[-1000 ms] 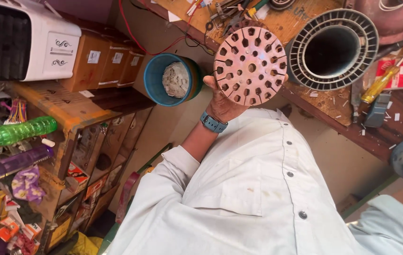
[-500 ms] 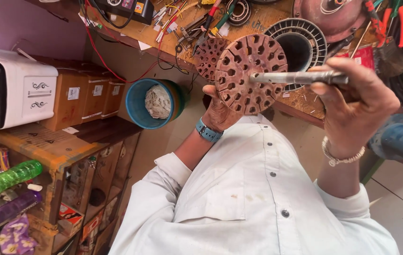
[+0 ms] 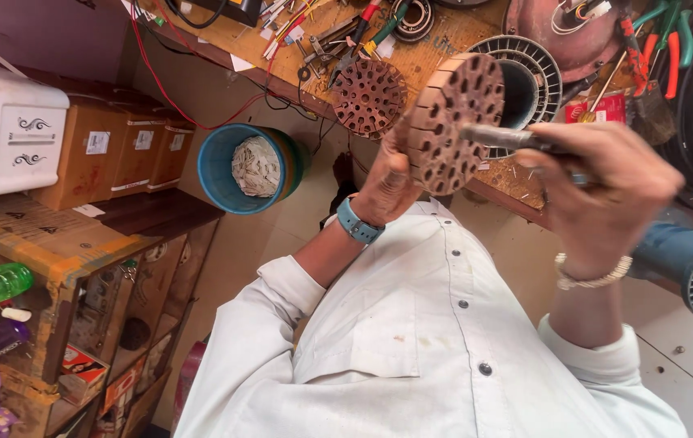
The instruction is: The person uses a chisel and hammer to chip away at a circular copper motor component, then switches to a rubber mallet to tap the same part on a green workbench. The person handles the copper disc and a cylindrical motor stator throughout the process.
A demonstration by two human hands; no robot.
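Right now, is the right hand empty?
No: the right hand grips a metal rod against the perforated round core held by the left hand.

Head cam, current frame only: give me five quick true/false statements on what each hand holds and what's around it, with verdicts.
1. The left hand holds a round brown perforated metal core. True.
2. The right hand is empty. False: it grips a grey metal rod whose tip meets the core's holed face.
3. A blue bucket sits below the wooden workbench. True.
4. The left wrist is bare. False: it wears a blue wristband.
5. A second perforated disc lies on the workbench. True.
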